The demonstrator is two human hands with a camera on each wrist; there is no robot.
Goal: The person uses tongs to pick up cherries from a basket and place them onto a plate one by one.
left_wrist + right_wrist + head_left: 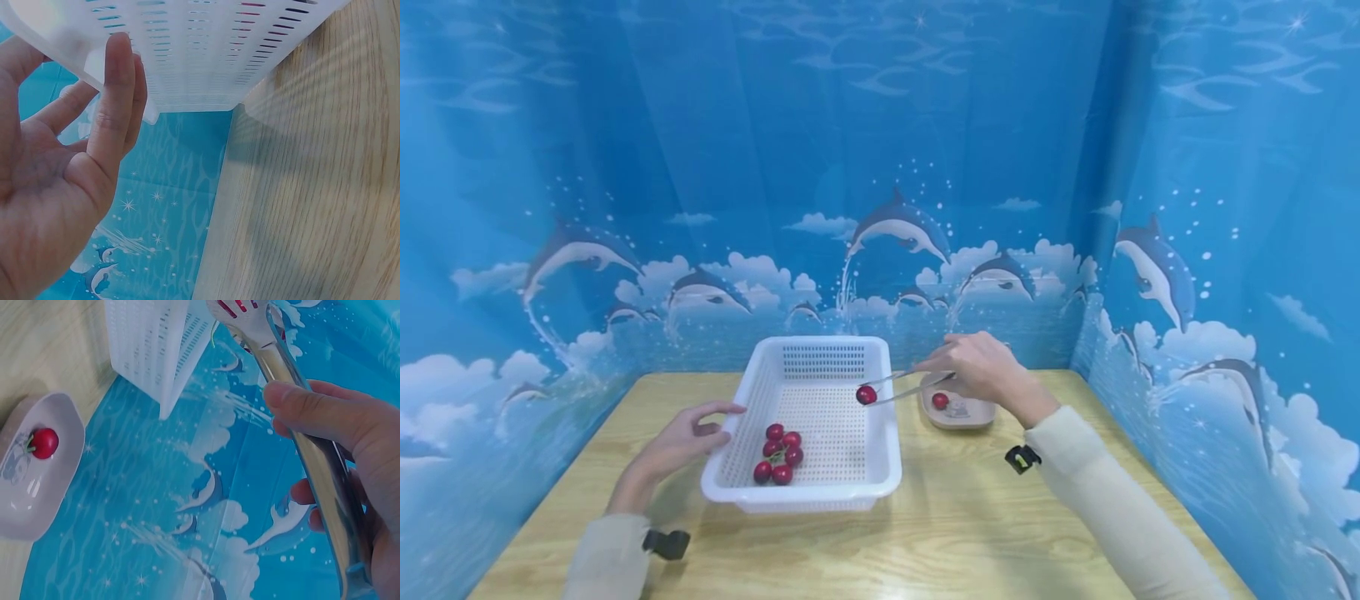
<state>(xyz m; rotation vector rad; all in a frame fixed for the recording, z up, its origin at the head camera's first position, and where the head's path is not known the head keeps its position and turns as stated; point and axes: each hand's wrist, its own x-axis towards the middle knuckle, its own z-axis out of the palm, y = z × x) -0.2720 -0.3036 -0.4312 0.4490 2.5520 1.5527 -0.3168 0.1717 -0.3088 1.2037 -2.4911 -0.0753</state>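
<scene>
A white perforated plastic basket (831,437) stands left of the middle, with several red cherries (782,474) clustered in its near left corner. My left hand (677,443) holds the basket's left rim, fingers against the outer wall (169,59) and thumb at the edge. In my right hand (981,368) are metal tongs (319,469) with slotted, pale heads. One cherry (866,395) is pinched between the tong tips, over the right side of the basket. Below the right hand sits a small pale dish (973,417) holding a single cherry (44,443) with a green stem.
Everything stands on a light wood-grain table (985,517). A blue curtain (760,167) printed with dolphins and clouds hangs behind the table and along both sides. Black wrist straps (1022,458) show at both sleeves.
</scene>
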